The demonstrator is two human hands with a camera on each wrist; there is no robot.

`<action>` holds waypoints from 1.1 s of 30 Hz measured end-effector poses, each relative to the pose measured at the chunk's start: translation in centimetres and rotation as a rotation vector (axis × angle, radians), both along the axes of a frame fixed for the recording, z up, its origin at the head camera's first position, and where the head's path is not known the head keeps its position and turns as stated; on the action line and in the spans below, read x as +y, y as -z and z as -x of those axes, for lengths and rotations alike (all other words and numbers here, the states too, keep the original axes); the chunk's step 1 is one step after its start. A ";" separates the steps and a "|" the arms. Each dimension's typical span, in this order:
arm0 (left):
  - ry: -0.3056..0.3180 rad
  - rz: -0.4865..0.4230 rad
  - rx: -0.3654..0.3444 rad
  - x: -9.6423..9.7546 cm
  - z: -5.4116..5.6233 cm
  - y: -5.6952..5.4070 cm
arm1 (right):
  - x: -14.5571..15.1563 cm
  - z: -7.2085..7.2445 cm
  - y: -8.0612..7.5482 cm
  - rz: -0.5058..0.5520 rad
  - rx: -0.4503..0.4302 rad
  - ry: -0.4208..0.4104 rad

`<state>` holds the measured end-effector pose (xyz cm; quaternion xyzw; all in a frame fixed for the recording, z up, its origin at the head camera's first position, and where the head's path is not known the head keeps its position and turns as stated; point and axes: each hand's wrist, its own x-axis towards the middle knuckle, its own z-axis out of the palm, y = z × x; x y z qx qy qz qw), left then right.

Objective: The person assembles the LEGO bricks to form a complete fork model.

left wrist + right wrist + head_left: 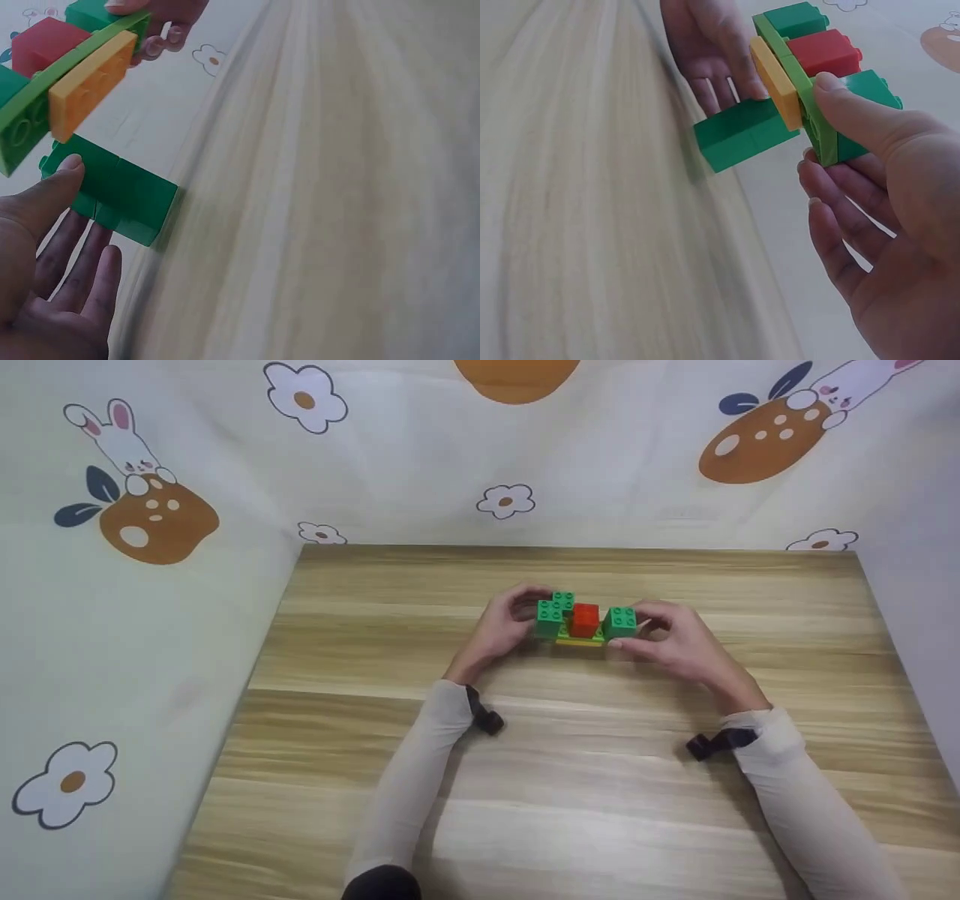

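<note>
My right hand (679, 641) grips a brick assembly, thumb on the edge of its light green plate (810, 105). Two green bricks and a red brick (584, 620) sit in a row on that plate, red in the middle. A yellow-orange plate (775, 82) is fixed to its underside. My left hand (504, 624) pinches a separate stack of green bricks (124, 187) between thumb and fingers. The stack is upright, its lower end close over the table, beside the assembly's left end. In the right wrist view, the stack (742, 135) overlaps the yellow-orange plate.
Both hands are near the back half of a wood-grain table (585, 810). A cloth (405, 457) printed with rabbits and flowers hangs behind the table and along its left side. Dark straps with small cameras (489, 721) are on both wrists.
</note>
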<state>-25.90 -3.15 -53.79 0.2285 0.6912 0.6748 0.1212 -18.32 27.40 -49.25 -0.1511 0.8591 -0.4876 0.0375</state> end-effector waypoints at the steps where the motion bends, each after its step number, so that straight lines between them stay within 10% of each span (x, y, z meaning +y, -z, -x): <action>1: 0.000 0.007 0.001 0.0 -0.1 0.0 | 0.0 0.0 -0.2 0.007 0.014 0.005; 13: 0.052 0.040 0.023 0.9 -2.2 0.0 | 0.1 -0.3 -1.1 0.034 0.094 0.050; 25: -0.082 0.172 0.056 1.8 -3.7 0.2 | 0.0 -0.3 -1.5 0.037 0.133 0.041; 33: -0.135 -0.042 0.015 1.2 -3.6 -0.8 | -0.2 -0.3 -1.2 0.069 0.131 0.032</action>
